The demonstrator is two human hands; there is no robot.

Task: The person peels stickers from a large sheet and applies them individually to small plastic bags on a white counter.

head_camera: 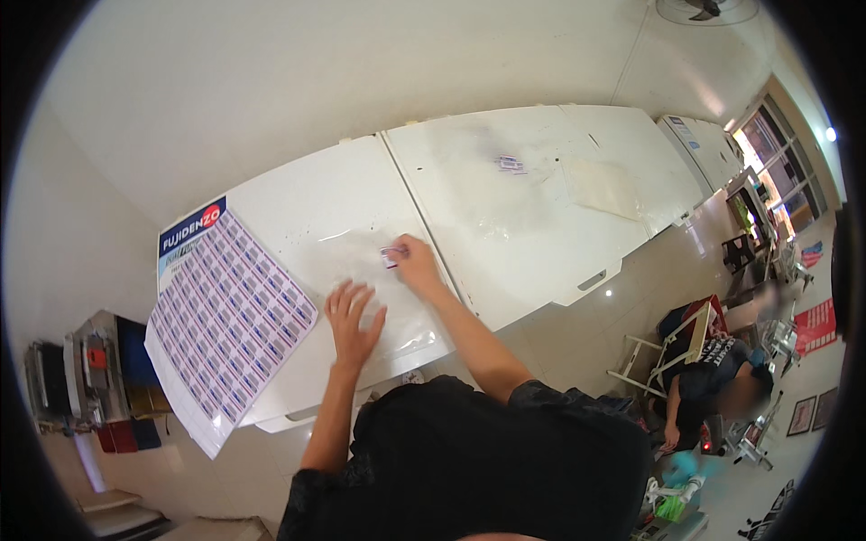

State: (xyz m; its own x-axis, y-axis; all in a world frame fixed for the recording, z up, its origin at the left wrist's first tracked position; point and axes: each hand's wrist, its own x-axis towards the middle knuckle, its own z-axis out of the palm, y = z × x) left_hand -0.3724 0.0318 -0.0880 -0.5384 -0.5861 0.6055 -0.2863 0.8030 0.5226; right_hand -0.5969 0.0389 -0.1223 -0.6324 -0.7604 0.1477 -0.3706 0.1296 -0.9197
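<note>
My right hand point(415, 268) pinches a small printed label point(390, 257) between its fingers, above the white chest freezer lid point(338, 196). To its left, my left hand point(353, 323) hovers over or rests on the lid with its fingers spread, holding nothing; contact is hard to tell. A shiny patch that looks like clear plastic film point(413, 338) lies under both hands. On the left end of the lid lies a large sheet of repeated printed labels point(233, 318), one corner hanging past the front edge. Farther right, a few loose labels point(511, 163) sit in a small pile.
A second white freezer lid point(487, 223) adjoins across a narrow seam, with a pale, translucent sheet point(601, 186) on it. A Fujidenzo sticker point(193, 226) marks the left corner. At right, a person point(717, 379) sits beside a folding metal-framed stand point(649, 365). Equipment point(95, 365) stands at far left.
</note>
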